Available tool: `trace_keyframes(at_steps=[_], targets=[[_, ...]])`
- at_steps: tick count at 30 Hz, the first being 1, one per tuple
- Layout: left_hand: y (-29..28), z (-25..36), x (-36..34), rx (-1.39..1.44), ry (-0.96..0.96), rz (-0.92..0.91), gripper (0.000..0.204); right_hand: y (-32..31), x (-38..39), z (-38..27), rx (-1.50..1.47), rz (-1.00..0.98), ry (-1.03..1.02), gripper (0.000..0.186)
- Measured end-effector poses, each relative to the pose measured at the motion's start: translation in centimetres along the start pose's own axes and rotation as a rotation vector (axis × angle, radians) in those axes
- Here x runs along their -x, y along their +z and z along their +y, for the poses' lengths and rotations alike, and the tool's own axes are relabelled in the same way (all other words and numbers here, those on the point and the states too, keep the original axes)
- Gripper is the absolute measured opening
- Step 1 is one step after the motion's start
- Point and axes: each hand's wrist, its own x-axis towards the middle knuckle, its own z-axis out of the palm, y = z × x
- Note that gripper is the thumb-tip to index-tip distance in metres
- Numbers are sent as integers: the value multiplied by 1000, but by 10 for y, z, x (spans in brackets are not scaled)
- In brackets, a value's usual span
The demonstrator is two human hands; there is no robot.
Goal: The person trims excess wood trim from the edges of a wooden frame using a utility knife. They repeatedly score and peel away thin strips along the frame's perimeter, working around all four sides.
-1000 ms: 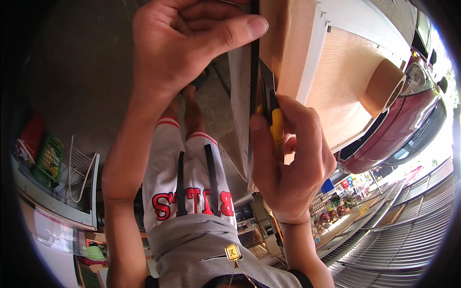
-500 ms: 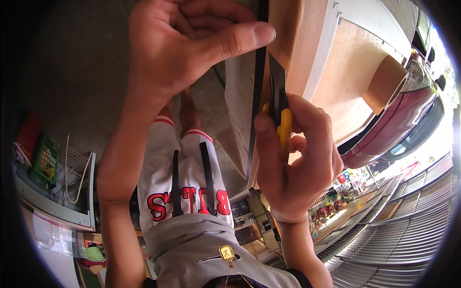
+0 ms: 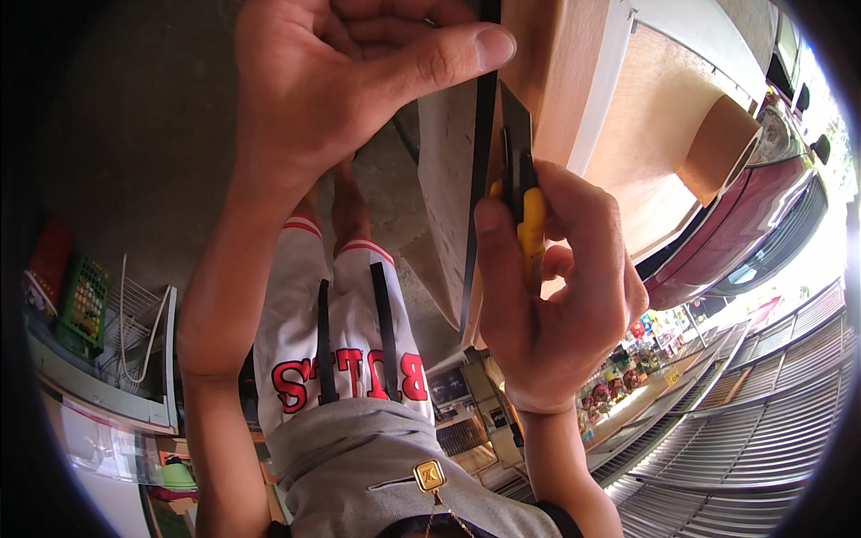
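Note:
A yellow-and-black utility knife (image 3: 532, 226) is gripped in my right hand (image 3: 569, 296), its blade pointing up and away from me. The blade (image 3: 517, 115) lies close along the edge of a wooden panel (image 3: 538, 54), beside a long black strip (image 3: 484, 117). Whether the blade touches the strip I cannot tell. My left hand (image 3: 309, 99) is above, with the thumb laid across the black strip and the other fingers curled at its left side. The fingertips are partly hidden.
A cardboard tube (image 3: 720, 148) stands on the panel's right part, with a dark red car (image 3: 753, 233) beyond. Metal shutters (image 3: 744, 430) fill the lower right. At far left are a green basket (image 3: 83, 309) and a white rack (image 3: 143, 359).
My right hand and the knife have slid slightly up along the panel's edge, nearer my left thumb. My left hand has barely moved.

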Motion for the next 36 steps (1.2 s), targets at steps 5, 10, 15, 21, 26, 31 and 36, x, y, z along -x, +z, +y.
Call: trace_keyframes(at_steps=[5, 10, 15, 21, 26, 31, 36], targets=[[1, -5, -1, 0, 65, -7, 45, -1, 1, 0, 1, -6, 14, 22], [-1, -6, -2, 54, 81, -12, 45, 2, 2, -4, 10, 2, 21, 21], [-1, -8, -1, 46, 121, 8, 44, 9, 1, -1, -11, 27, -23, 20], [-3, -12, -1, 30, 193, 4, 42, 7, 6, -5, -16, -3, 5, 20], [-6, -15, -2, 57, 219, -10, 40, 9, 10, -6, -30, 13, 5, 21], [-5, -15, -1, 76, 195, -7, 37, 10, 14, -4, -6, 14, 13, 21], [-4, -18, 0, 129, 209, -18, 33, 11, 18, -3, -5, 19, 24, 22]])
